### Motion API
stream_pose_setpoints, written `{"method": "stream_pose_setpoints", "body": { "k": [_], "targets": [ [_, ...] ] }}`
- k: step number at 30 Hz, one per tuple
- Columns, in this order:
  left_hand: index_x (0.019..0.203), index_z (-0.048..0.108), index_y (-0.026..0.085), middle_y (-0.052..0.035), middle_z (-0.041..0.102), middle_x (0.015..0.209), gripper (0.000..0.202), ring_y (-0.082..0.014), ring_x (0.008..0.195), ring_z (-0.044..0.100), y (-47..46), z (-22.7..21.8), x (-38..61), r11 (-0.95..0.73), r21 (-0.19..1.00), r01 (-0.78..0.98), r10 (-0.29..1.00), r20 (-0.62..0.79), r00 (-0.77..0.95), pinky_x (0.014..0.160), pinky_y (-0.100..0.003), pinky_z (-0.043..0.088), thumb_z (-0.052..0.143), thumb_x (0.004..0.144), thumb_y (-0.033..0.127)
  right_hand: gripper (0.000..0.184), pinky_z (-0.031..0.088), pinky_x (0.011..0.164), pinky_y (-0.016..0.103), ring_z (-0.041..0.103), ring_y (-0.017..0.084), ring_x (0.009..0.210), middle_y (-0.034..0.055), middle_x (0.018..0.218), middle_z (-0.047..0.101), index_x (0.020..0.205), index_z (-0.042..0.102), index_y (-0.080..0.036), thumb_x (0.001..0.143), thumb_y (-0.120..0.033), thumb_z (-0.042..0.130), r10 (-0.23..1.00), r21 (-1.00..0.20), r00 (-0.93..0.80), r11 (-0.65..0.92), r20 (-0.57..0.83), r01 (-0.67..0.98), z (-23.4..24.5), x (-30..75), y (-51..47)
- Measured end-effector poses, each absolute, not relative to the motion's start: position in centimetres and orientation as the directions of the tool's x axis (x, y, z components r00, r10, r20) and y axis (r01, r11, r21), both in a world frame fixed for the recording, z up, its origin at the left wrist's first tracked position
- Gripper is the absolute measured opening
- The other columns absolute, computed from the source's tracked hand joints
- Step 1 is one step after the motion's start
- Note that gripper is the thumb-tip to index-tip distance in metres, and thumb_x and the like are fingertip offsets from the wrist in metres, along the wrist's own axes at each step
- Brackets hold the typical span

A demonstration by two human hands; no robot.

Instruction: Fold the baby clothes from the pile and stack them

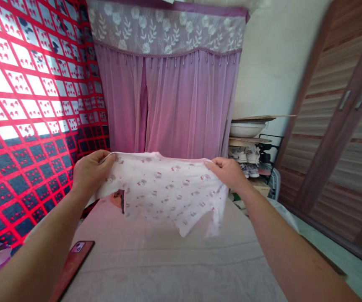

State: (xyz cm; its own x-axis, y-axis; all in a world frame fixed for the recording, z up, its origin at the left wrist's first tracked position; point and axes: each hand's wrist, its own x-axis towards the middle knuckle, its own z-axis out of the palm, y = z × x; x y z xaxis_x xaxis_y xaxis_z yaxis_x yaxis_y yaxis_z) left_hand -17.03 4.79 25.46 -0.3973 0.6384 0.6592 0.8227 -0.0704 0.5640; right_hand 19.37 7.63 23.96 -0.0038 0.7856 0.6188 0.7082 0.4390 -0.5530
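A small white garment (165,188) with a pink printed pattern hangs stretched in the air above the bed (168,260). My left hand (89,172) is closed on its left upper corner. My right hand (229,172) pinches its right upper corner. The lower edge dangles loose just over the pale bedsheet. A small orange and dark object (118,198) shows behind the garment's left edge, partly hidden.
A phone in a red case (74,262) lies on the bed near my left forearm. A red and black patterned curtain (26,109) covers the left wall, a purple curtain (174,105) hangs ahead. A shoe rack (253,159) and a wooden wardrobe (338,138) stand at right.
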Motion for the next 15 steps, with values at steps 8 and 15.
{"method": "stream_pose_setpoints", "body": {
  "k": [8, 15],
  "targets": [
    [0.107, 0.065, 0.015, 0.0014, 0.059, 0.075, 0.046, -0.0147, 0.079, 0.054, 6.0, 30.8, -17.8, 0.122, 0.290, 0.949, 0.582, 0.753, -0.305, 0.081, -0.034, 0.042, 0.039, 0.092, 0.050, 0.041, 0.027, 0.046, 0.021, 0.036, 0.009, 0.050, -0.0050, 0.054, 0.043, 0.064, 0.052, -0.019, 0.072, -0.059, 0.055, 0.853, -0.786, -0.206, 0.522, 0.480, 0.331, 24.6, 16.8, 4.3],
    [0.114, 0.062, 0.020, -0.0055, 0.066, 0.104, 0.043, -0.0230, 0.100, 0.058, 15.3, 27.5, -11.9, 0.064, 0.120, 0.991, 0.785, 0.607, -0.124, 0.087, -0.037, 0.042, 0.036, 0.094, 0.048, 0.032, 0.034, 0.050, 0.022, 0.047, 0.011, 0.053, -0.0035, 0.057, 0.054, 0.069, 0.061, -0.017, 0.072, -0.049, 0.056, 0.946, -0.863, -0.028, 0.305, 0.322, 0.403, 17.2, 20.2, 9.6]
  ]
}}
